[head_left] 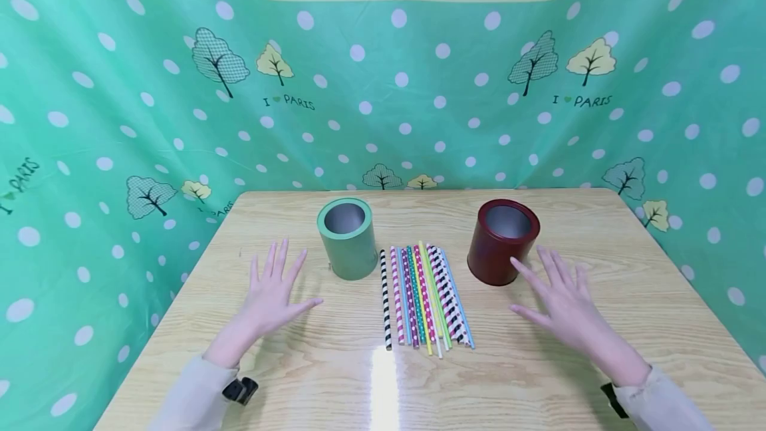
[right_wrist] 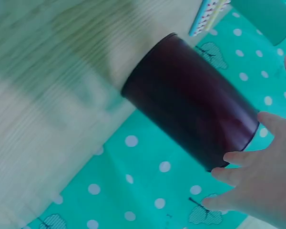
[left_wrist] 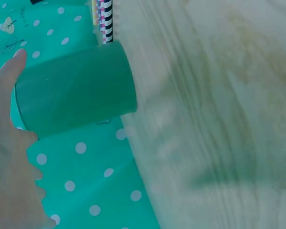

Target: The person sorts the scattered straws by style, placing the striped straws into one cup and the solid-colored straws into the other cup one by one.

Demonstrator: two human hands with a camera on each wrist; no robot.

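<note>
In the head view my left hand (head_left: 272, 298) hovers with spread fingers over the table, left of a green can (head_left: 352, 255) that stands upright with its top uncovered. My right hand (head_left: 562, 304), fingers also spread, is at the lower right of a dark red can (head_left: 497, 255), its fingertips overlapping the can's side in this view. Between the cans lies a row of patterned paper straws (head_left: 425, 298), striped, dotted and plain, side by side. A black-and-white striped straw (head_left: 385, 301) sits slightly apart at the row's left end. Neither hand holds anything.
The light wood table (head_left: 317, 378) carries a bright glare streak near its front. Behind and beside it hangs a green polka-dot curtain (head_left: 335, 132) with printed trees. A black strap (head_left: 241, 391) shows at the left wrist.
</note>
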